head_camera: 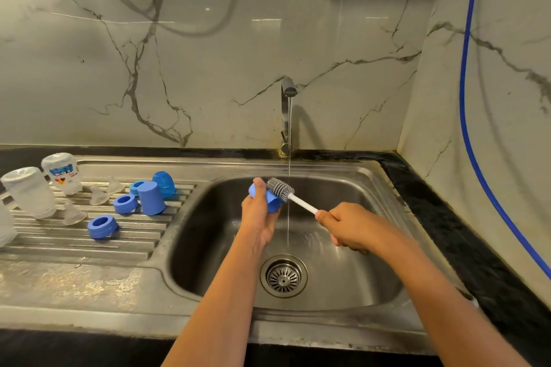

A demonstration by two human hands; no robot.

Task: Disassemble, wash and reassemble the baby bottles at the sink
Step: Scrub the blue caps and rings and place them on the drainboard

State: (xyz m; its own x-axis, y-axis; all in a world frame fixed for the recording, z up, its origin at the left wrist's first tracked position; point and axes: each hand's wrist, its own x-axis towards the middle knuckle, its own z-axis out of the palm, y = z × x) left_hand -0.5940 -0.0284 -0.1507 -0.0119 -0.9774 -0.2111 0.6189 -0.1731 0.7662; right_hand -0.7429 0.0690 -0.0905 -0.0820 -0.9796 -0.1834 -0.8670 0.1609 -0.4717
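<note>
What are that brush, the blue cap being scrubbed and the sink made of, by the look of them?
The brush head looks like soft grey silicone or rubber: thick, spaced nubs, not fine bristles; its handle is matte white, probably plastic. The blue cap seems opaque moulded plastic, evenly coloured. The sink looks like brushed stainless steel, with dull grey reflections.
</note>
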